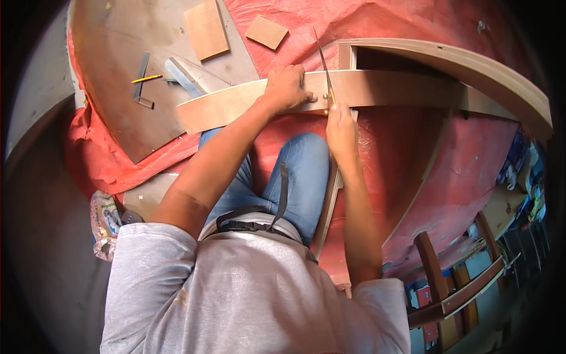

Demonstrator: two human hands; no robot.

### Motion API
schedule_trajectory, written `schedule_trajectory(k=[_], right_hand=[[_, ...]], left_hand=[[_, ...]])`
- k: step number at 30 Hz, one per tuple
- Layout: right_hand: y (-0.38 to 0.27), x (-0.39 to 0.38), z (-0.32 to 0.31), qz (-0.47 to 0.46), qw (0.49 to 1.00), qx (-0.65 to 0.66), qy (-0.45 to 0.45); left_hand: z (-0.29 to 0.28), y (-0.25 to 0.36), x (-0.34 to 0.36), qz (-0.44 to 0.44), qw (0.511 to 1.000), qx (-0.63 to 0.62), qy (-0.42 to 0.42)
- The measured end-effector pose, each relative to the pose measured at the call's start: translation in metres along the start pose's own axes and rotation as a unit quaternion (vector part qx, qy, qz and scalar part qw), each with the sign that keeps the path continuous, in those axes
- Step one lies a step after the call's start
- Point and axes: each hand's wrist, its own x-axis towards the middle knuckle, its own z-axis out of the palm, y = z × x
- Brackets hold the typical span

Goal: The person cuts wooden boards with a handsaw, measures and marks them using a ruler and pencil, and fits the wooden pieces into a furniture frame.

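Note:
A long, pale wooden board [227, 105] lies crosswise in front of me, over my knees. My left hand [286, 88] grips it, fingers over the far edge and thumb on its face. Just to the right, my right hand [341, 127] is closed around the handle of a handsaw [323, 62]. The narrow, pointed blade crosses the board's far edge and points away from me. Whether its teeth sit in a cut, I cannot tell. Small brass-coloured knobs or screws [325, 96] show beside the saw, between my hands.
A curved plywood frame piece [460, 56] arches at the far right. Left, a brown sheet [124, 112] on red sheeting [283, 17] carries a try square [142, 76], a yellow pencil [147, 78] and a metal strip [184, 76]. Two wood offcuts [206, 29] lie beyond. A wooden rack [433, 265] stands lower right.

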Motion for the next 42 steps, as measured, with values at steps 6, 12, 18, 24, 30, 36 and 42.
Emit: schedule_trajectory(k=[6, 12, 18, 24, 30, 36, 42], right_hand=[[-0.003, -0.090, -0.048, 0.060, 0.997, -0.023, -0.031], [0.018, -0.074, -0.020, 0.048, 0.997, -0.046, -0.034], [-0.007, -0.052, -0.029, 0.021, 0.998, -0.063, -0.009], [0.003, -0.129, -0.051, 0.067, 0.997, 0.038, 0.000], [0.008, -0.007, -0.009, -0.004, 0.999, -0.037, 0.015], [-0.015, -0.135, -0.063, 0.212, 0.974, -0.038, -0.070], [-0.002, -0.016, -0.011, 0.040, 0.998, -0.050, -0.026]], left_hand=[[-0.003, 0.004, -0.002, 0.009, 1.000, -0.024, 0.001], [0.015, -0.002, -0.002, 0.016, 0.999, -0.015, 0.025], [-0.002, 0.005, -0.003, -0.004, 0.999, -0.031, -0.024], [0.011, -0.002, 0.000, 0.010, 0.999, -0.029, 0.024], [-0.001, 0.007, -0.004, -0.008, 1.000, -0.020, -0.015], [0.005, 0.002, 0.000, -0.008, 0.999, -0.036, -0.012], [0.007, 0.002, -0.004, 0.004, 1.000, -0.022, 0.012]])
